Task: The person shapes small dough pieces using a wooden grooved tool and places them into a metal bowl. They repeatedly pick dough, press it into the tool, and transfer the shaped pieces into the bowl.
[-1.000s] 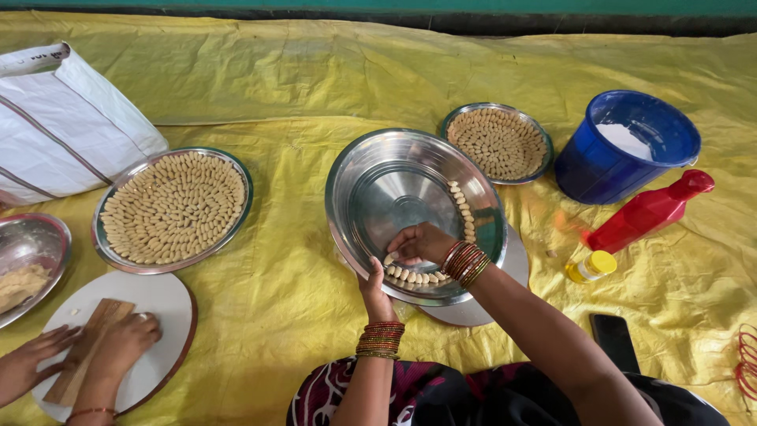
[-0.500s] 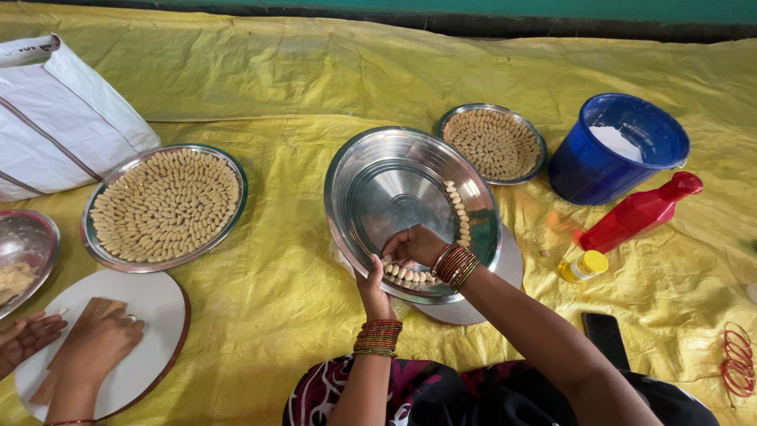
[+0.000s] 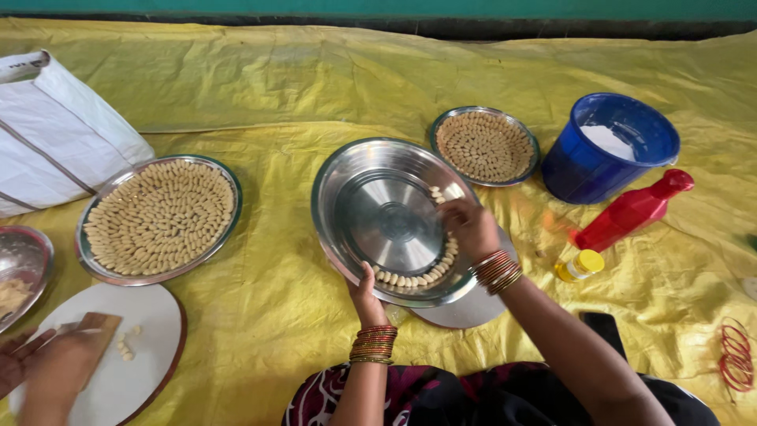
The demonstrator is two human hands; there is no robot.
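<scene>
A round steel plate (image 3: 378,205) sits tilted in front of me on a yellow sheet, with a curved row of small pale dough pieces (image 3: 418,278) along its right and near rim. My left hand (image 3: 365,296) grips the plate's near edge. Over the right rim, my right hand (image 3: 470,227) rests on the row, fingers curled; whether it holds a piece cannot be seen. Both wrists wear bangles.
Two steel plates full of dough pieces lie at left (image 3: 158,217) and behind (image 3: 486,146). A blue bucket of white powder (image 3: 609,146), red bottle (image 3: 631,210), small yellow-capped bottle (image 3: 579,265), white bag (image 3: 55,130). Another person's hands (image 3: 47,363) press a wooden block on a white board (image 3: 134,363).
My right hand has moved from the near rim up along the plate's right side. The other person's hands have shifted with the wooden block on the white board.
</scene>
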